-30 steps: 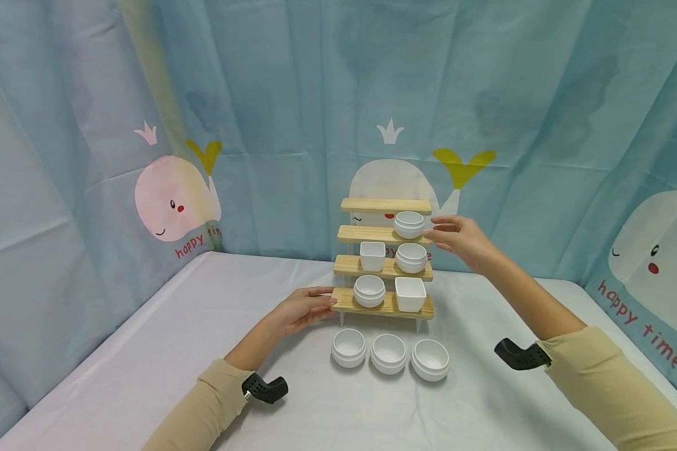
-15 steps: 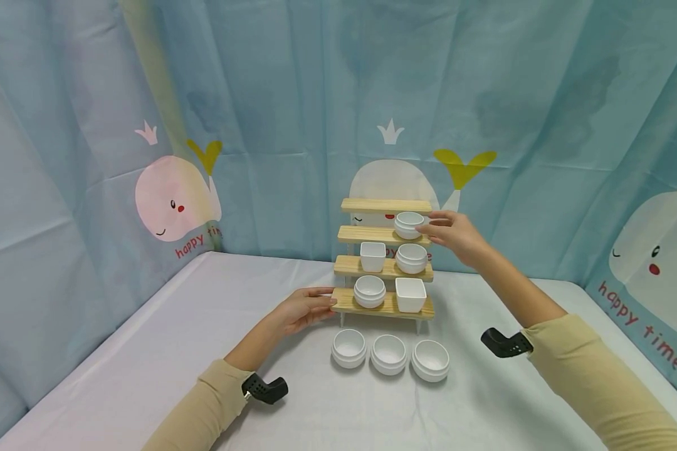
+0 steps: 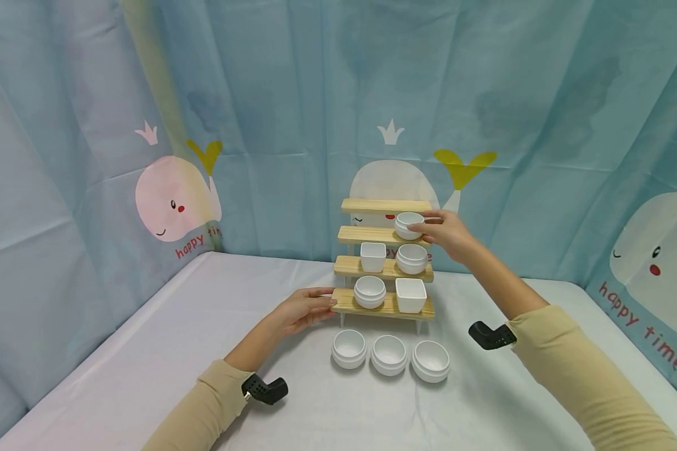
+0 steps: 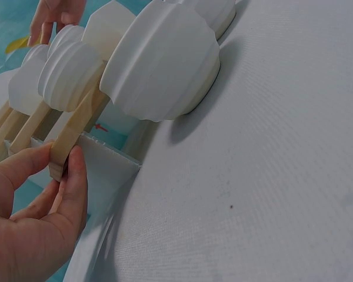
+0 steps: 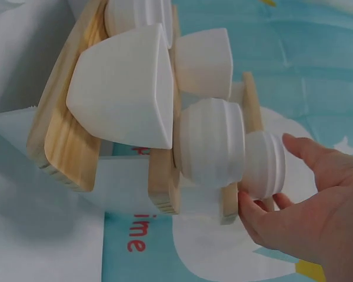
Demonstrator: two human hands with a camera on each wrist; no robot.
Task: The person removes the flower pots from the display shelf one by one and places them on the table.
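Observation:
A tiered wooden display stand (image 3: 385, 205) stands at the back of the table, holding small white bowls. My left hand (image 3: 300, 311) pinches the left end of its lowest step (image 4: 75, 126) between thumb and fingers. Up on the third step, a round white bowl (image 5: 265, 163) sits at the right end. My right hand (image 3: 450, 235) grips this bowl from the right, with the thumb at one side and fingers at the other in the right wrist view. Below it on the second step are a square bowl (image 3: 372, 257) and a round bowl (image 3: 412, 259).
The lowest step carries a round bowl (image 3: 369, 292) and a square bowl (image 3: 410, 295). In front of the stand, three round bowls (image 3: 348, 349) stand in a row on the white tabletop (image 3: 293, 401). A blue printed curtain (image 3: 282, 94) hangs close behind.
My right hand has moved left from beside the bowl on the third step and now has its fingers around it. The left hand and the stand have stayed put.

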